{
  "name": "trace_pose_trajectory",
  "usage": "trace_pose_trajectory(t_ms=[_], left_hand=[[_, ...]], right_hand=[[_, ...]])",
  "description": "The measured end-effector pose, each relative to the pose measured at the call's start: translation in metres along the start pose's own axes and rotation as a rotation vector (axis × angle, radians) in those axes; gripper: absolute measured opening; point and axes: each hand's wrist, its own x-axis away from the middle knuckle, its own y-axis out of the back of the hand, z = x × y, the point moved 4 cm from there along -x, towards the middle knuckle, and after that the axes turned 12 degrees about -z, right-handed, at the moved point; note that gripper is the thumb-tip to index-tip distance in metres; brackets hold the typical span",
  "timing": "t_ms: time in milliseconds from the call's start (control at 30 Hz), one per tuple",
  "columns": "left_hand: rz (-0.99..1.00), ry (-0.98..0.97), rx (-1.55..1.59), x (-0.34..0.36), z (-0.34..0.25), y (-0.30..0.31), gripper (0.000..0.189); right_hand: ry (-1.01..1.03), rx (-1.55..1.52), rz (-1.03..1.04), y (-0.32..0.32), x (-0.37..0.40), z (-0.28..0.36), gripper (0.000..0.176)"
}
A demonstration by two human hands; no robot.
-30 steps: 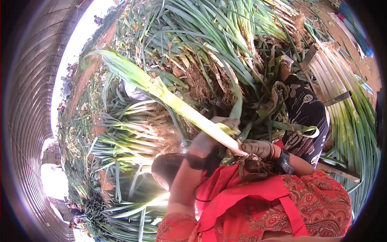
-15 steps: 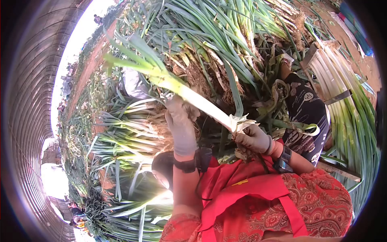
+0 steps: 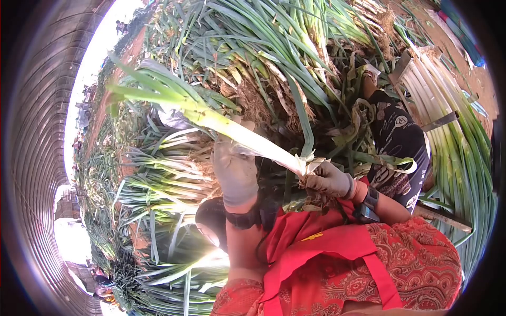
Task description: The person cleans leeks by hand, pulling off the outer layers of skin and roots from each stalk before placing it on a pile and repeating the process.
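A thick green onion slants across in front of me, its green leaves up at the left and its white root end down at the right. From below, my left hand, in a pale glove, is closed round the middle of the stalk, with fingertips showing just above it. My right hand, also gloved, is closed at the root end. Loose papery skin sticks out there, and brown scraps hang below the fingers. The stalk partly hides what the right fingertips grip.
Untrimmed green onions with roots are heaped ahead. Cleaned stalks lie at the left. On the right, a bundle of long onions rests in a rack with metal strips. My patterned trouser leg is beside it.
The green onion has shifted slightly left and down with my left hand. Its leafy end now reaches farther left. My right hand stays nearly in place at the root end.
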Motion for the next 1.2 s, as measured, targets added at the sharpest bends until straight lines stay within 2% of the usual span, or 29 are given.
trace_pose_trajectory(t_ms=[133,233,300,400,467,567,667,700,800,833,933,1033,1133,1167,1200], left_hand=[[-0.083,0.087,0.029,-0.003,0.000,0.005,0.035],[0.220,0.267,0.141,-0.012,-0.009,0.003,0.028],[0.232,0.223,0.048,-0.017,-0.011,0.014,0.024],[0.245,-0.105,-0.621,-0.022,-0.028,0.025,0.019],[0.116,0.284,-0.158,-0.022,-0.025,0.032,0.018],[0.053,0.017,-0.535,-0.006,-0.038,0.014,0.017],[0.107,0.251,-0.372,-0.012,-0.028,0.020,0.011],[0.053,0.247,-0.413,-0.010,-0.024,0.022,0.009],[0.074,0.347,-0.400,-0.007,-0.001,0.042,0.006],[0.086,0.250,-0.506,-0.003,0.009,0.046,0.006],[0.397,0.071,-1.054,0.018,0.032,0.047,0.011],[0.164,0.248,-1.055,0.039,0.082,0.070,0.018],[-0.081,0.069,-0.745,0.026,0.074,0.072,0.028],[-0.064,0.131,-0.806,0.035,0.030,0.033,0.035],[-0.014,0.049,-0.834,0.031,0.020,0.026,0.038]], right_hand=[[0.105,0.066,0.012,0.006,-0.004,-0.007,0.021],[0.104,0.073,0.022,0.007,-0.003,-0.012,0.017],[0.102,0.091,-0.016,0.005,0.000,-0.008,0.016],[0.126,0.110,-0.031,0.003,0.002,-0.005,0.016],[0.141,0.140,-0.039,0.004,0.003,-0.005,0.017],[0.174,0.117,-0.056,0.001,0.005,-0.001,0.018],[0.211,0.107,-0.071,0.002,0.003,-0.005,0.016],[0.210,0.110,-0.064,0.003,0.003,-0.005,0.016],[0.240,0.135,-0.057,0.002,0.003,0.000,0.016],[0.255,0.146,-0.055,0.000,0.004,0.003,0.016],[0.254,0.136,-0.051,-0.007,0.008,0.016,0.018],[0.219,0.056,-0.032,-0.009,0.011,0.022,0.021],[0.268,0.057,0.005,-0.002,0.010,0.025,0.023],[0.225,0.039,-0.023,0.001,0.010,0.022,0.022],[0.207,0.036,-0.027,0.000,0.011,0.020,0.022]])
